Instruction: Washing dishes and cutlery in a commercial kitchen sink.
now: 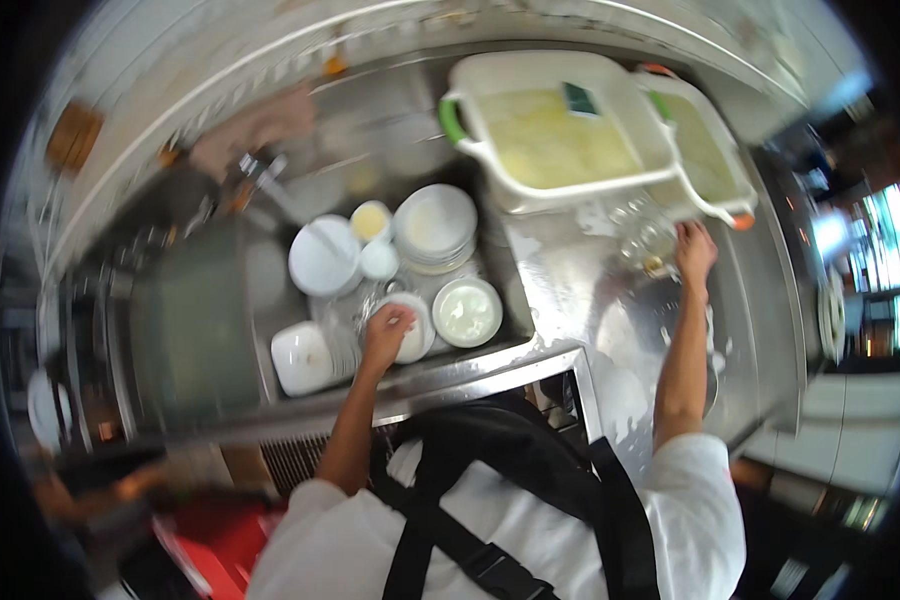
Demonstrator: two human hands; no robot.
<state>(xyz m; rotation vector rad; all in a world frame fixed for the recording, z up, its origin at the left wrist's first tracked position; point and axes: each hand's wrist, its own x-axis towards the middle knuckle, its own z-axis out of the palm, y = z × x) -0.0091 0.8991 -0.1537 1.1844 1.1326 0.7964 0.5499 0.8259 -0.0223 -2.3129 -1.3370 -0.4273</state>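
Observation:
My left hand [391, 330] is over a white bowl [414, 337] in the metal sink, its fingers curled; blur hides whether it holds anything. Around it stand a stack of white plates [435, 221], a round white dish [324, 255], a bowl of whitish liquid [467, 311], a small cup with yellow contents [370, 221] and square white dishes [300, 358]. On the steel counter at the right, my right hand [696, 251] is beside several clear glasses [645, 236], below the smaller tub's corner. Whether its fingers grip a glass is not clear.
A large white tub [592, 191] with green handles holds yellowish liquid and a green item. Beside it stands a second white tub [720, 206] with orange handles. A faucet [266, 176] is behind the sink, and a basin of murky water [195, 322] lies at the left.

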